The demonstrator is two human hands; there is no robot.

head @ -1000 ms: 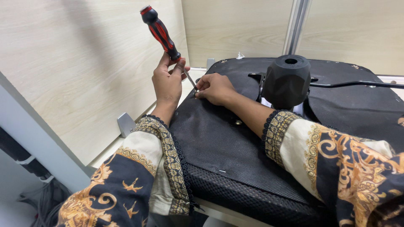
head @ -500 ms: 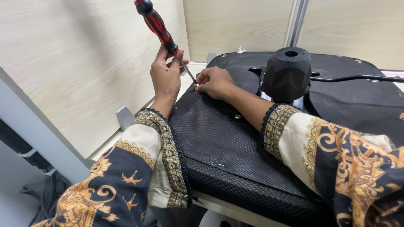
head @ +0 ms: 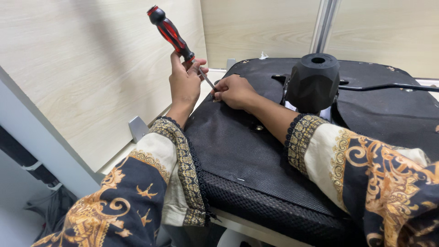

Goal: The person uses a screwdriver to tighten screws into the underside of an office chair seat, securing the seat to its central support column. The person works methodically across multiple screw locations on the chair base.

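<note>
Pale wood-grain panel (head: 87,77) is standing at far left, slanting away, with a small grey metal bracket (head: 137,128) sitting at its foot. Next to it the left hand (head: 184,82) is rising on a patterned navy-and-gold sleeve (head: 137,192). The fingers are curling tight around the lower end of a screwdriver (head: 171,35) with a red and black handle. The handle is tilting up and to the left, well above the knuckles. Its thin metal shaft is running down and to the right, toward the other hand.

Right hand (head: 234,91) is lying just beside the left, low on the black upturned chair seat (head: 238,151). Its fingers are bunching in a loose fist, pinching at the shaft's tip where it is meeting the seat's fabric edge. What sits under the fingertips is hidden; cannot tell.

Further right a black faceted hub (head: 314,82) is standing upright on the seat's underside, hole at its top. A thin black lever (head: 388,87) is reaching out from it to the right. A silver pole (head: 323,23) is standing behind.
</note>
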